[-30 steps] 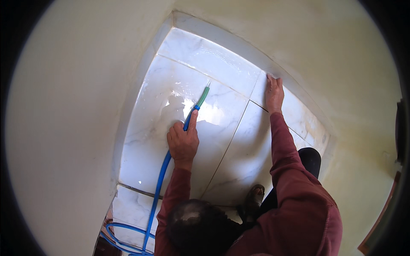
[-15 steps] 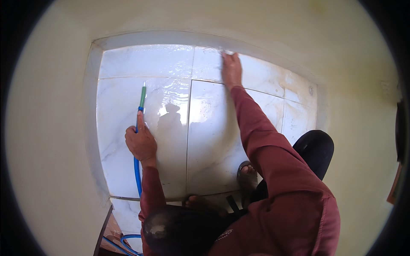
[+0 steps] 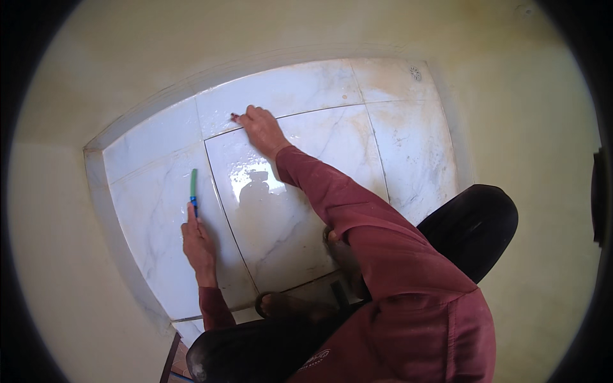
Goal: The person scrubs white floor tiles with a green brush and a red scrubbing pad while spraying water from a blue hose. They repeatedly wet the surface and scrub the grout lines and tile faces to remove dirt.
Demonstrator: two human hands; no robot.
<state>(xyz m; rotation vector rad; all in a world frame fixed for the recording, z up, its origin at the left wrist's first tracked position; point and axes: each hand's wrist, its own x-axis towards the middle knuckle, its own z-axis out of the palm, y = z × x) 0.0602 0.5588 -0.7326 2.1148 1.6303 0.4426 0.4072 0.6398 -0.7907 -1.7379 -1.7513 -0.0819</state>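
My left hand (image 3: 200, 246) is closed round a hose (image 3: 195, 207), blue with a green end piece (image 3: 193, 182), above the left floor tile. The green end points away from me. Farther ahead and to the right, my right hand (image 3: 263, 131) is low over the wet tiles, beside the dark joint between the back row and the large middle tile. Its fingers are curled together. A small dark reddish bit (image 3: 235, 117) shows at its fingertips; I cannot make out what it is.
White marbled floor tiles (image 3: 287, 223) are wet and reflect light. A round drain grate (image 3: 416, 73) lies in the far right corner, near brownish stains. Pale walls with a low skirting (image 3: 121, 220) enclose the floor. My sandalled foot (image 3: 281, 305) and dark-clad knee (image 3: 476, 223) are close by.
The view has turned and shifted right. My right hand has come away from the far wall toward the tile joint, its fingers now curled. My left hand still holds the hose.
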